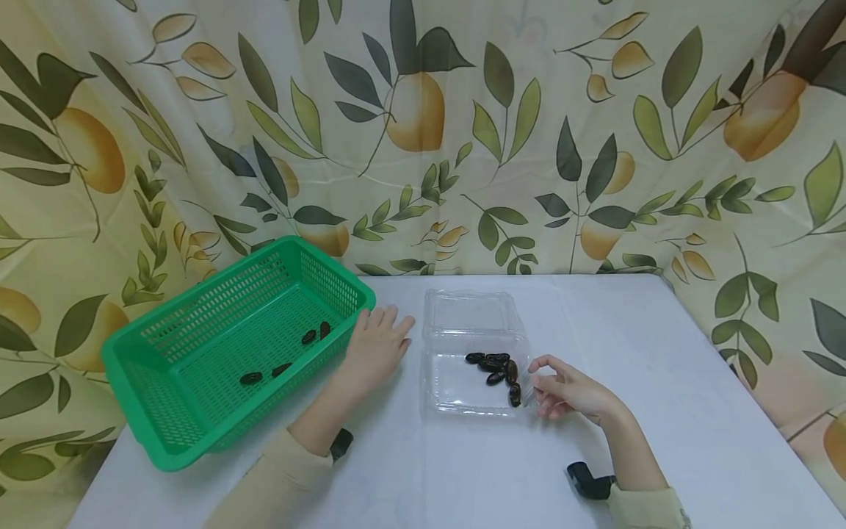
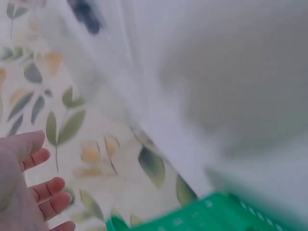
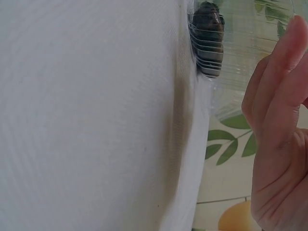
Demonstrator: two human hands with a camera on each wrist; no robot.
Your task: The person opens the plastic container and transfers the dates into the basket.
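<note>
Several dark brown dates (image 1: 493, 364) lie in the right part of a clear plastic clamshell box (image 1: 456, 375), its lid folded back. My right hand (image 1: 571, 389) is at the box's right wall, fingers loosely bent and nothing held; whether they touch the plastic is unclear. A date (image 3: 208, 41) shows through that ridged wall in the right wrist view. Over the right rim of a green plastic basket (image 1: 218, 353) hovers my left hand (image 1: 378, 345), palm down with fingers spread and holding nothing. A few more dates (image 1: 251, 378) lie on the basket floor.
A white cloth covers the table (image 1: 476, 477). Behind it hangs a curtain (image 1: 423, 184) with a leaf and fruit print. The basket stands at the table's left, slanted, with the clamshell box to its right. Each wrist carries a small black camera (image 1: 588, 481).
</note>
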